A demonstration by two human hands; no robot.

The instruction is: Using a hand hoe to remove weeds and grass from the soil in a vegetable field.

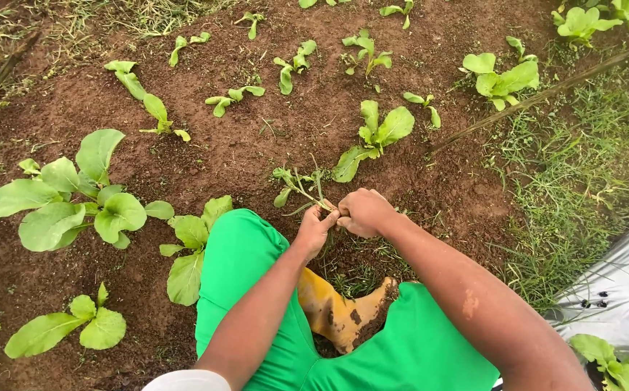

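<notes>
— What's the ground like?
— Bare brown soil bed (256,145), grass verge (582,174) along its right edge, grey plastic sheet (618,282) at the corner.
— And the hands?
— Left hand (316,228) and right hand (364,211) touch, both pinched shut on a thin green weed clump (301,185) just ahead of the knees.
— Crowded?
— Broad-leaved green seedlings (376,130) stand close around; a muddy yellow rubber boot (340,315) sits below.

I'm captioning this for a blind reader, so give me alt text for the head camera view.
Seen from above, a crouching person's left hand and right hand meet on a small seedling in brown soil. Green trousers and a muddy yellow boot show below, with leafy plants around and grass at right.
</notes>
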